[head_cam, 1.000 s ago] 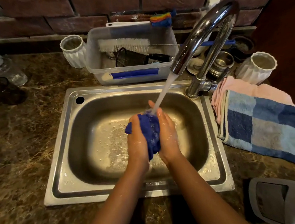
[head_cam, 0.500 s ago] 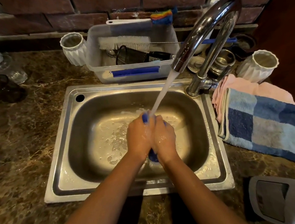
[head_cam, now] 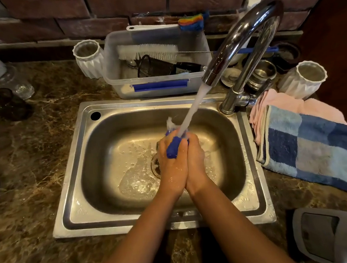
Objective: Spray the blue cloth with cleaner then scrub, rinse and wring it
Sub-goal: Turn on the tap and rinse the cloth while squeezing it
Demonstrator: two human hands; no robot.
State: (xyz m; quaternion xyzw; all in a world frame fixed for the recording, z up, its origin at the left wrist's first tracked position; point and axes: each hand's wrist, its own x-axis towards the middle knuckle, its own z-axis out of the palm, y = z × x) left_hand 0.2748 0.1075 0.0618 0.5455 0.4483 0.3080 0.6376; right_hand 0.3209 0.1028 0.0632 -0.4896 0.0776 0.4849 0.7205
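**Q:** what's the blue cloth [head_cam: 173, 147] look like rn?

**Me:** soaked, dark blue, balled into a wad. My left hand [head_cam: 172, 165] and right hand [head_cam: 195, 161] are pressed palm to palm around it over the sink [head_cam: 71, 167], fingers closed, one end poking out top under the faucet [head_cam: 241, 35] stream.

A clear plastic bin [head_cam: 156, 70] sits at twelve o'clock on the brown marble counter [head_cam: 26, 186], holding a white bottle brush [head_cam: 147, 51] and a black mesh strainer [head_cam: 152, 67] — a white ribbed cup [head_cam: 88, 58] stands just beside it at eleven. At three o'clock lie a blue checked towel [head_cam: 312, 150] and a pink cloth [head_cam: 281, 103], with another white ribbed cup [head_cam: 305, 79] at two. Dark red brick wall [head_cam: 115, 8] runs along the back.
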